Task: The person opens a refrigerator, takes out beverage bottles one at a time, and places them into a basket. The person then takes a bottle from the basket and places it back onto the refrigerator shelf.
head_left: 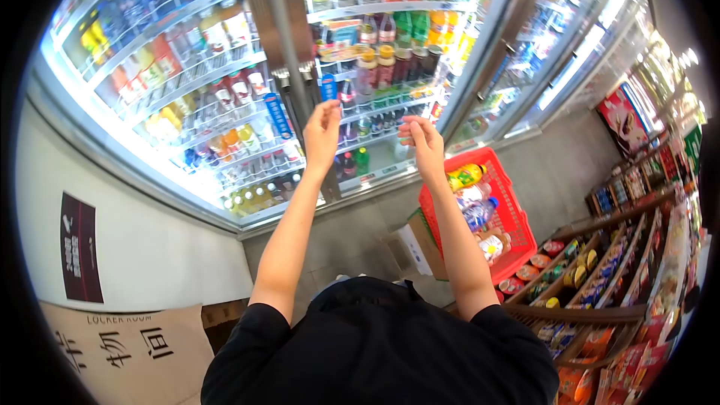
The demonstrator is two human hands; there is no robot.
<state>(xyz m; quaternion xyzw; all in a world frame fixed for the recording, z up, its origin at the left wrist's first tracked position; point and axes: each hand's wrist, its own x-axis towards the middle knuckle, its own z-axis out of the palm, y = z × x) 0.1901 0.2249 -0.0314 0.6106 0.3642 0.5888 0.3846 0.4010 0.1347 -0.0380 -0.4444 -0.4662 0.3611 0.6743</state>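
Observation:
My left hand point(322, 135) is raised before the drinks fridge, its fingers loosely bent and nothing visible in them. It is nearest to a blue label point(328, 88) by the metal door frame. My right hand point(424, 142) is held up in front of the lower bottle shelves, fingers half curled and apart, with nothing in it. Below it a red shopping basket point(517, 214) stands on the floor, partly hidden by my right forearm. In it lie a yellow bottle point(466, 175), a blue-capped bottle point(480, 214) and a bottle with a flower label point(493, 246).
Glass fridge doors with metal frames point(274, 22) run across the front, with rows of bottles behind. A cardboard box point(420, 244) is beside the basket. Snack shelves point(600, 277) line the right side. A white panel point(142, 247) is on my left.

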